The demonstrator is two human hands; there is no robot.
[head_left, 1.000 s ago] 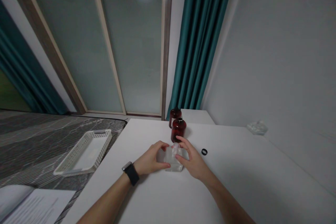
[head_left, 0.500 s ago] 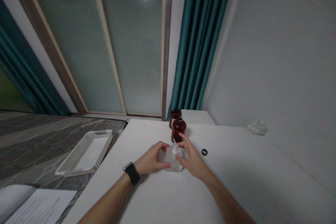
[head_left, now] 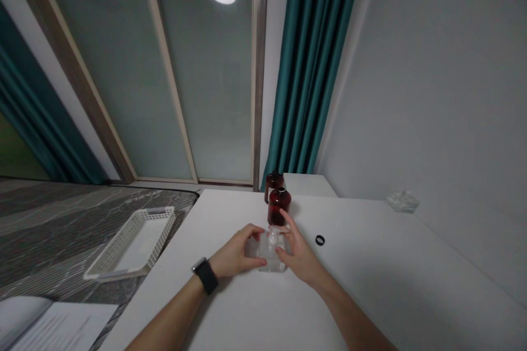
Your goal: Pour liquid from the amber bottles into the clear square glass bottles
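A clear squarish pump bottle (head_left: 269, 265) stands on the white table (head_left: 251, 312) in front of me. My left hand (head_left: 233, 252), with a dark-banded watch on the wrist, is closed round the left side of its body. At the neck, the thumb and fingers of my right hand (head_left: 300, 255) grip the clear pump head (head_left: 273, 238), while the index finger stretches forward. Just beyond that fingertip is a dark red-brown bottle (head_left: 278, 207) with an uncapped neck. A second red-brown bottle (head_left: 272, 180) stands behind it, partly hidden.
To the right of my right hand lies a small black ring (head_left: 320, 240). Crumpled clear plastic (head_left: 402, 201) sits at the far right by the wall. Left of the table are a white basket (head_left: 95, 276) and an open booklet (head_left: 68, 323).
The pump's spout, which pointed up and away, now looks turned and less distinct. My right fingers have shifted slightly at the neck. My left hand keeps its hold; the view has tilted a little.
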